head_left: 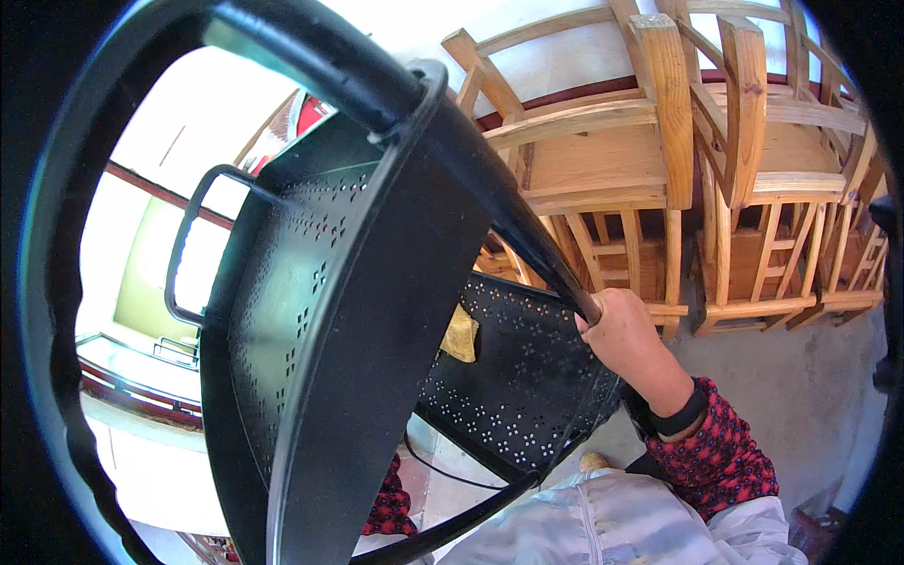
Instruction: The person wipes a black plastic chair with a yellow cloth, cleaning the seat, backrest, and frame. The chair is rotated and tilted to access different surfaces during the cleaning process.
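Note:
My right hand (625, 328) grips a black metal tube of a rack frame (533, 229). The rack's upper perforated shelf (395, 282) is tilted up close before me, its solid side towards the camera. Lower down lies a second perforated shelf (522, 381), with small flower-shaped cut-outs. A folded yellow cloth (460, 337) rests against it, partly covered by the upper shelf. My left hand is out of view behind the rack; only its red and black patterned sleeve (392, 501) shows.
Wooden chairs (600, 162) stand stacked along the wall at the upper right. A thin black cable (452, 474) curves below the lower shelf. Grey concrete floor (756, 381) lies right of my arm. A large black loop handle (53, 233) crosses the left of the view.

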`<state>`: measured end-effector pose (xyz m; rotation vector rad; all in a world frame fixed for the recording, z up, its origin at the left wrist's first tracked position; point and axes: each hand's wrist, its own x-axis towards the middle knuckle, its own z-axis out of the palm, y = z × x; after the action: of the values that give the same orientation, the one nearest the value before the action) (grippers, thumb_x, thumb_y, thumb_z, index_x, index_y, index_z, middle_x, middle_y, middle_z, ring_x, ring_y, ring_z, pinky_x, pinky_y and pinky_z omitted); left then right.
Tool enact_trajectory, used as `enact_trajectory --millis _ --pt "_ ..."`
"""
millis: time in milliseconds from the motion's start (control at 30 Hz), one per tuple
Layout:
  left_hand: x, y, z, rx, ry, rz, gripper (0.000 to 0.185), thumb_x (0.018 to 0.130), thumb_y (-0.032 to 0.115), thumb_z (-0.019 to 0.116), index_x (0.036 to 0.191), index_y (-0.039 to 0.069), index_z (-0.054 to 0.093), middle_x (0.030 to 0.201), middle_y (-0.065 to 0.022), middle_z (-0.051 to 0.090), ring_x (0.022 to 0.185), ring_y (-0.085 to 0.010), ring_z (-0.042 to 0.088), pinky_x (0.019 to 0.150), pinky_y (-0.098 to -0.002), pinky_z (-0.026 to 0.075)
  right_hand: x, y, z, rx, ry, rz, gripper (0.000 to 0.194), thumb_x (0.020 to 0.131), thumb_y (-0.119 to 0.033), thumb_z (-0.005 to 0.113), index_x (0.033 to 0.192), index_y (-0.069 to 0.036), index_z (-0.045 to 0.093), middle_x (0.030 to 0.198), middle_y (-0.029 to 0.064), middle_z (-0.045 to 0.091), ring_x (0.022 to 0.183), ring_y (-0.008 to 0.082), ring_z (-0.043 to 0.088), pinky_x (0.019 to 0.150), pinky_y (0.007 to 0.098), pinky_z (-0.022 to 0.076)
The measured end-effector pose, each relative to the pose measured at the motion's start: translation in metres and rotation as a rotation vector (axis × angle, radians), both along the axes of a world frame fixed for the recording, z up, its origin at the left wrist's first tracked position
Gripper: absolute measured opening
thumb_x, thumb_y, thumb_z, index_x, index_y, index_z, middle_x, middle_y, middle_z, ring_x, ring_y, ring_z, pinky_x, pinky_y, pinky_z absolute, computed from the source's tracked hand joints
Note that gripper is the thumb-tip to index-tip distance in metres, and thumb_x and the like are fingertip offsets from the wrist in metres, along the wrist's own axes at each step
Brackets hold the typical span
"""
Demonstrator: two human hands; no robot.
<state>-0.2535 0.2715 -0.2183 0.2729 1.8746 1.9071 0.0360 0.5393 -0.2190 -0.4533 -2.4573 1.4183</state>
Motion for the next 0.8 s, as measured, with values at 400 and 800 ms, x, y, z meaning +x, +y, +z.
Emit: enact_trajectory --millis 400,800 --pt "-0.018 0.022 0.016 -1.033 1.105 -0.286 0.021 0.082 0.016 0.055 0.095 0.000 0.062 0.085 -0.0072 0.064 0.078 -0.0159 0.060 0.073 -0.0288 0.046 0.000 0.002 -0.002 0.040 0.002 0.059 0.010 0.071 -0.013 0.056 0.073 -0.008 0.065 0.069 0.0203 0.059 0.070 0.0378 0.058 0.064 0.0451 0.0463" --pt "-0.035 -0.017 -0.018 -0.774 0.791 -0.065 0.020 0.083 0.016 0.054 0.081 -0.002 0.060 0.069 -0.0020 0.058 0.068 -0.0116 0.053 0.064 -0.0273 0.043 0.000 -0.001 -0.007 0.003 0.057 0.029 0.006 0.069 -0.009 0.058 0.067 -0.004 0.060 0.062 0.0200 0.055 0.063 0.0382 0.055 0.057 0.0431 0.0428"
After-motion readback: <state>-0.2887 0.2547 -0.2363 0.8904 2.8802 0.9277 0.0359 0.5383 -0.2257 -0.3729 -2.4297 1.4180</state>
